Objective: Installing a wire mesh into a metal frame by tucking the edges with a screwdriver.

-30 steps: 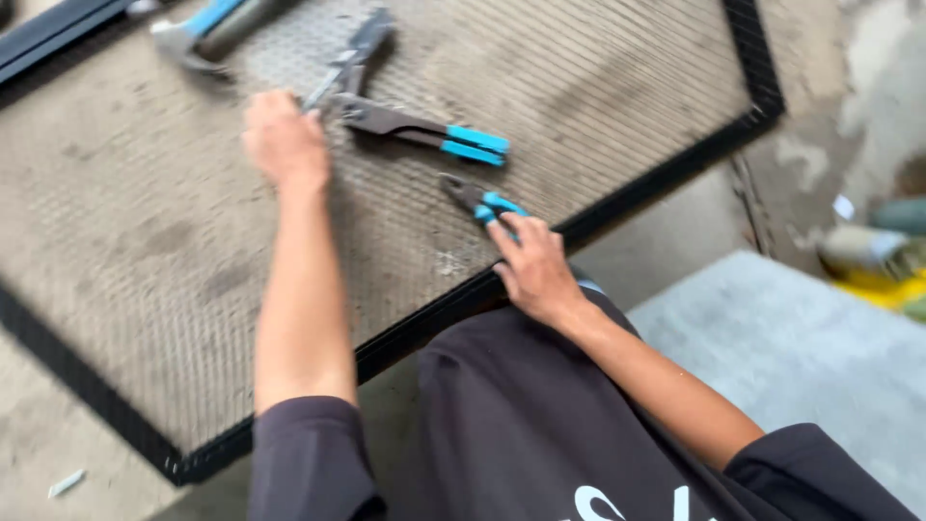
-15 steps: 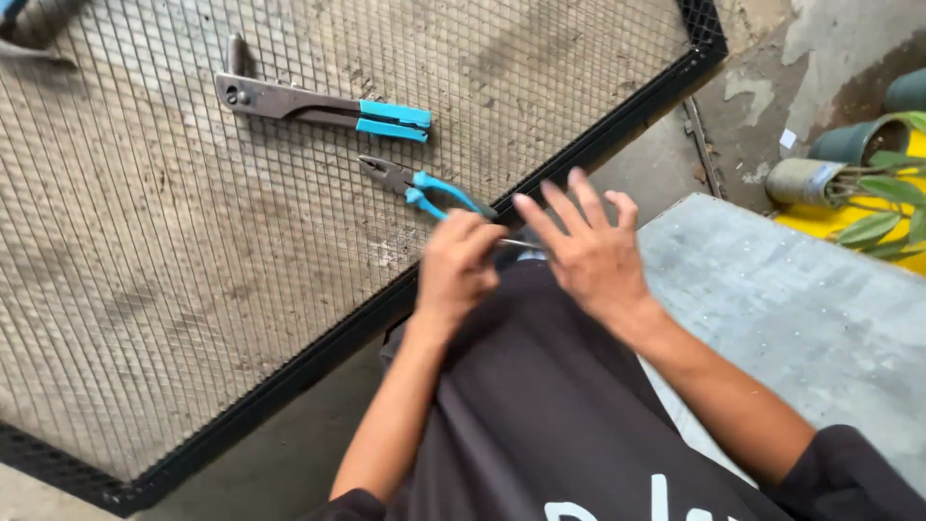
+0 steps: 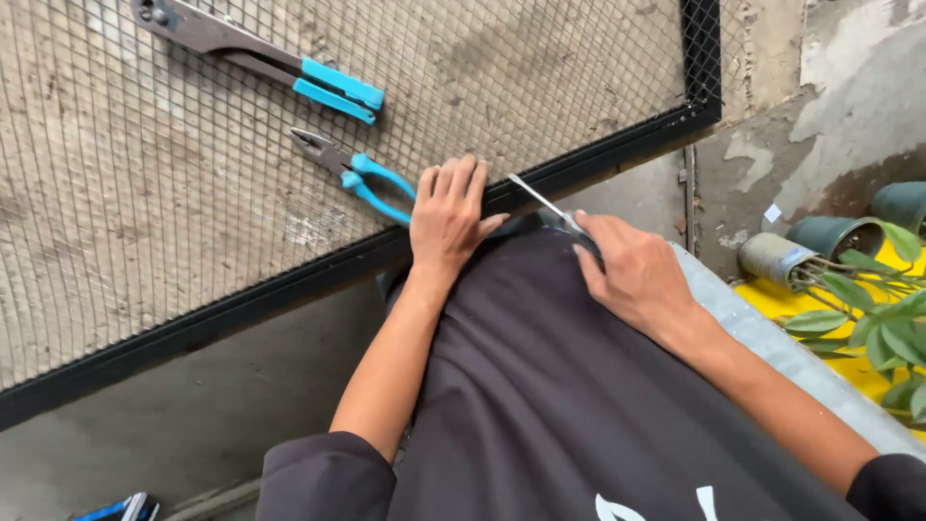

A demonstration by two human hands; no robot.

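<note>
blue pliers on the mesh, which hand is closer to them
Left. The left hand rests on the frame right beside the pliers handles; the right hand is farther off, holding a thin metal strip.

Cut off by the top edge: head of the long riveter [image 3: 260, 60] and the upper reach of the mesh panel [image 3: 116, 193]. Cut off by the left edge: rest of the black frame [image 3: 241, 299]. Partly covered by the left hand [image 3: 451, 214]: rear ends of the blue pliers [image 3: 359, 174]. Hidden under the right hand [image 3: 632, 272]: near end of the thin metal strip [image 3: 542, 201] (grip not discernible). Clipped at bottom left: small blue-and-black object [image 3: 121, 508], kind indeterminable. Clipped at right: pots [image 3: 830, 236] and plant [image 3: 883, 318].
</note>
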